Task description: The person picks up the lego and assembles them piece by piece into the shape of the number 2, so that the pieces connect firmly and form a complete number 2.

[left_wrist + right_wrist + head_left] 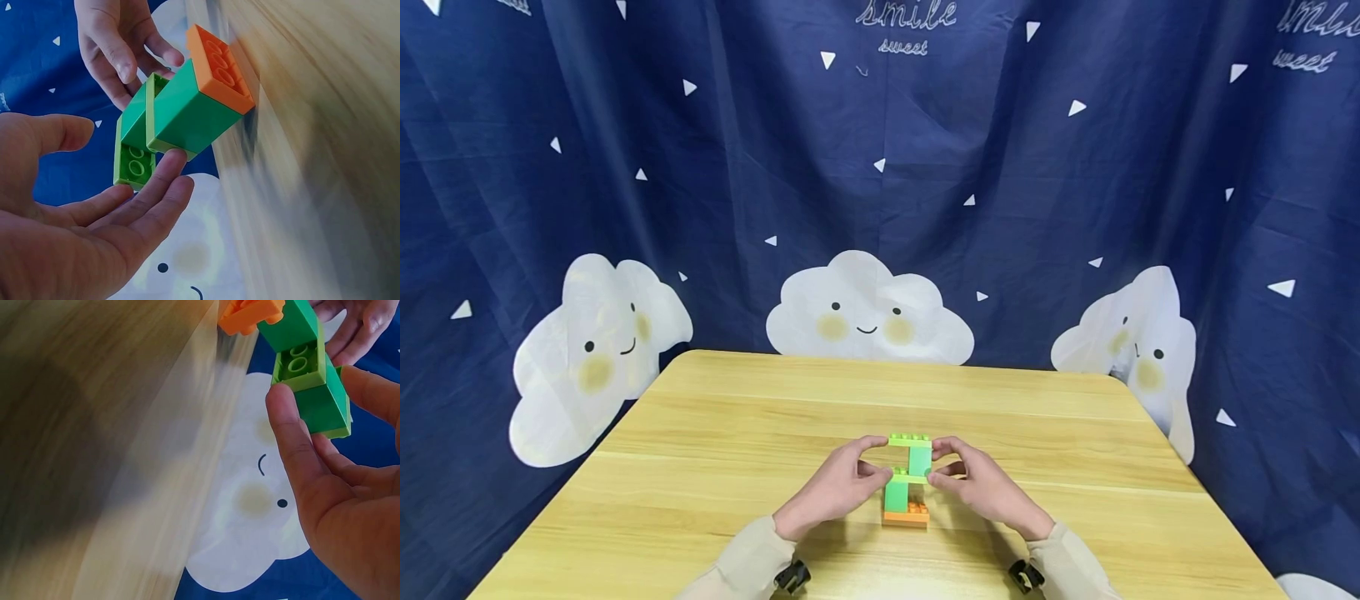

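Observation:
A small tower of toy building bricks stands upright on the table. Its bottom is an orange brick; above come a green block, a lime plate, a second green block set further right, and a lime plate on top. From the left, my left hand touches the edges of the lime plates with extended fingers; its upper digit in the left wrist view stays apart from the bricks. On the opposite side my right hand holds the tower's upper part between its digits.
The tower stands on a light wooden table, towards its near edge. Behind the far edge hangs a dark blue curtain with white clouds and triangles. Each wrist wears a black band.

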The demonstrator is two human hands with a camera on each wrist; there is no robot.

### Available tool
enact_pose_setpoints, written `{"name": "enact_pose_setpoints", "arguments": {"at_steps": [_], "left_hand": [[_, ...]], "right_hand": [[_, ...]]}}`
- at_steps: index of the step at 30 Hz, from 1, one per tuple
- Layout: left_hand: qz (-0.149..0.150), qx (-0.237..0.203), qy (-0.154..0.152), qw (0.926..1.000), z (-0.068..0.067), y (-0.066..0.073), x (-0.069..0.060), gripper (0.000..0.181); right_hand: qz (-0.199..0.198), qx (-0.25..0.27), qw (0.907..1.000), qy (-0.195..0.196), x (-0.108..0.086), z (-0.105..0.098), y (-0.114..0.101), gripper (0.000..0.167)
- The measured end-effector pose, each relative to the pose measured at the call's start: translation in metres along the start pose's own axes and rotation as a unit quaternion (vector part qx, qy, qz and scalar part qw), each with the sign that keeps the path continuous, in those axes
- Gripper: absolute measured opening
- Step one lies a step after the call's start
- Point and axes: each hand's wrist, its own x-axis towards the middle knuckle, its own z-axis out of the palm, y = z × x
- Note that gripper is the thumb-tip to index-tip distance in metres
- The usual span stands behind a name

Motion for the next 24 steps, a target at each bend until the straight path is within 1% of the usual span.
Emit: {"name": "enact_pose_setpoints", "arguments": {"at_steps": [3,7,16,24], "left_hand": [[0.0,0.0,0.001,1.0,0.0,-0.002,0.0002,0.058],[0.006,-0.001,-0.002,1.0,-0.0012,-0.0033,-0.0008,0.059],[0.008,-0.005,-0.019,0.9998,-0.0031,-0.0043,-0.0005,0.063],[0.017,0.015,-0.016,0.9996,-0.0011,-0.0079,0.0012,0.062]], "right_hand": [[-0.001,0.0,1.0,-0.002,-0.0001,0.0001,0.0006,0.053],[-0.002,-0.005,1.0,-0.002,0.0,0.0004,0.0008,0.055],[-0.005,-0.007,1.0,-0.001,0.0005,0.0018,0.002,0.056],[-0.009,0.033,0.9994,-0.01,0.0007,0.0025,0.0046,0.054]]}}
